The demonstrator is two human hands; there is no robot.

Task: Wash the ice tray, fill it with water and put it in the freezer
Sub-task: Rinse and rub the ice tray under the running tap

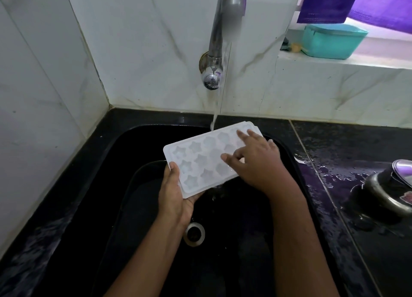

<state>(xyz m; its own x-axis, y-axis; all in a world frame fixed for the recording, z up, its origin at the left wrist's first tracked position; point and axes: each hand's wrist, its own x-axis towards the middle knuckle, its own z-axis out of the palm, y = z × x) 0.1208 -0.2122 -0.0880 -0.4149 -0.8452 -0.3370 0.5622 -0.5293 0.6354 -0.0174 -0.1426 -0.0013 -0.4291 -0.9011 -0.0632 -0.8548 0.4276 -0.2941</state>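
Under the running tap (225, 18), the left hand (176, 192) grips the near end of the ice tray (207, 160), its long axis slanting away rightward, while the right hand (256, 158) rubs the far cavities with spread fingers.

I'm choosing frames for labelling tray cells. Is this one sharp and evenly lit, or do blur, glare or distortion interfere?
Head view: the ice tray shows clear but pale star cells; the black sink swallows detail; purple light glares on the wet counter; the tap looks smeared; the wide lens bows the wall tiles; the right hand hides some cells.
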